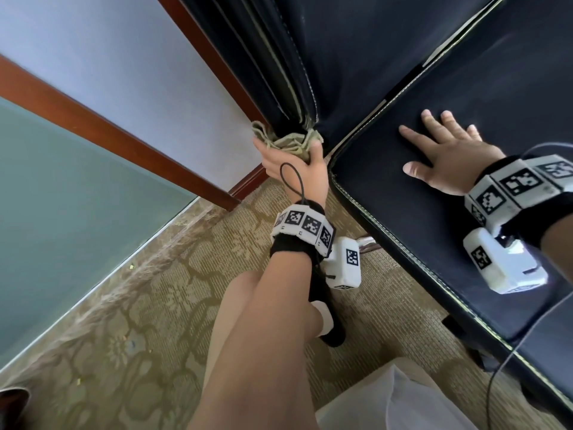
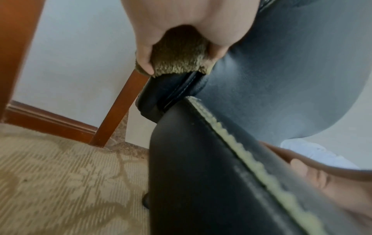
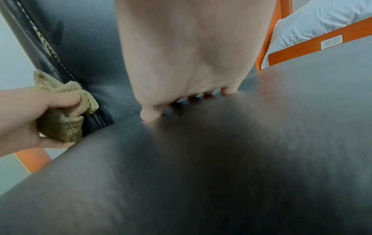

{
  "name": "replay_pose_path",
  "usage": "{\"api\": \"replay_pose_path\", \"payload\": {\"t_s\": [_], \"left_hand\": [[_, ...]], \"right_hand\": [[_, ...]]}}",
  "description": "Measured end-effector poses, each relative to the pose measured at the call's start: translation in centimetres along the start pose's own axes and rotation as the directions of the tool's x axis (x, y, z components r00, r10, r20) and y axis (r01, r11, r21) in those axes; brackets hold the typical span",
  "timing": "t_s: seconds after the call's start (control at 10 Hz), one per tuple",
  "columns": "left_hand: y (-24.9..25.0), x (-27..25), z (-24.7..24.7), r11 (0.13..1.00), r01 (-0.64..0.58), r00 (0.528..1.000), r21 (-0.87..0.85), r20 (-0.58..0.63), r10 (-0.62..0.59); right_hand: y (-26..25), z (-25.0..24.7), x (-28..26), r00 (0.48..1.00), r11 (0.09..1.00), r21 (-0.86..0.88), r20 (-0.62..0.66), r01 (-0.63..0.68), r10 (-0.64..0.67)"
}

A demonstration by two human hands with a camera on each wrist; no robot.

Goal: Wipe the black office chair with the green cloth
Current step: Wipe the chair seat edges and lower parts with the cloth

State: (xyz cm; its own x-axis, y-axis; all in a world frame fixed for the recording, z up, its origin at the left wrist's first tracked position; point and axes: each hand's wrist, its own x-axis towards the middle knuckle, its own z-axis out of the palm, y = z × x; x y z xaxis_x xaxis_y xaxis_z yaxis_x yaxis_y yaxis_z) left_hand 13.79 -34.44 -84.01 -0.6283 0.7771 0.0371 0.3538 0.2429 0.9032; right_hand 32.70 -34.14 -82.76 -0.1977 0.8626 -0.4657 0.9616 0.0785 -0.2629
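Fingers first: in the head view our left hand [image 1: 291, 159] has its fingers curled round the bunched cloth [image 1: 286, 139], pressing it against the lower side edge of the chair's [image 1: 356, 66] backrest, at the corner where backrest meets seat [image 1: 418, 212]. Our right hand [image 1: 446, 156] lies flat on the seat near its back edge, fingers spread and straight, holding nothing; we judge it steadies the chair. We count one chair, one cloth, two hands, and a marker band on each wrist. Carpet [image 1: 139, 321] lies beneath.

From the left wrist, thumb and fingers [image 2: 145, 63] pinch the cloth [image 2: 179, 63] from both sides, and the cloth touches the backrest's bottom corner [image 2: 171, 89] just above the seat's side edge. The seam along that edge looks worn and pale, with light speckling on the side panel. That may be wear or dust; we cannot tell which.

From the right wrist, our right fingertips [image 3: 150, 116] press down on the seat [image 3: 201, 159] where it meets the backrest. At the seat's left edge the left hand [image 3: 30, 117] grips the cloth [image 3: 62, 124] beside the backrest seam.

As we judge it, wiping is under way at the backrest's lower corner. The pictures show no clear clean patch, so what is finished we cannot say; the seat top under our right hand, faintly speckled, likely still needs a pass.
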Motion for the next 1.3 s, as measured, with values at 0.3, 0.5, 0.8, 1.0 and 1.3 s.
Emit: {"api": "replay_pose_path", "payload": {"t_s": [0.3, 0.5, 0.8, 1.0, 1.3], "left_hand": [[1.2, 0.1, 1.5, 0.999, -0.003, 0.969, -0.032, -0.245, -0.005], [0.6, 0.5, 1.7, 0.993, -0.046, 0.967, -0.111, -0.254, 0.016], [0.2, 0.6, 0.5, 0.967, -0.245, 0.933, -0.065, -0.288, 0.217], [-0.2, 1.0, 0.6, 0.957, -0.280, 0.942, 0.074, -0.170, 0.289], [0.3, -1.0, -1.3, 0.905, -0.421, 0.884, -0.065, -0.254, 0.394]], "right_hand": [[0.0, 0.1, 0.0, 1.000, 1.000, -0.006, 0.002, -0.006, 0.006], [-0.1, -0.3, 0.2, 1.000, 1.000, 0.003, 0.025, -0.015, 0.015], [-0.2, -0.5, 0.0, 0.999, 1.000, 0.007, 0.035, -0.020, 0.019], [-0.1, -0.4, 0.1, 1.000, 1.000, 0.007, 0.027, -0.016, 0.016], [-0.1, -0.4, 0.0, 0.999, 1.000, 0.007, 0.037, -0.016, 0.015]]}}
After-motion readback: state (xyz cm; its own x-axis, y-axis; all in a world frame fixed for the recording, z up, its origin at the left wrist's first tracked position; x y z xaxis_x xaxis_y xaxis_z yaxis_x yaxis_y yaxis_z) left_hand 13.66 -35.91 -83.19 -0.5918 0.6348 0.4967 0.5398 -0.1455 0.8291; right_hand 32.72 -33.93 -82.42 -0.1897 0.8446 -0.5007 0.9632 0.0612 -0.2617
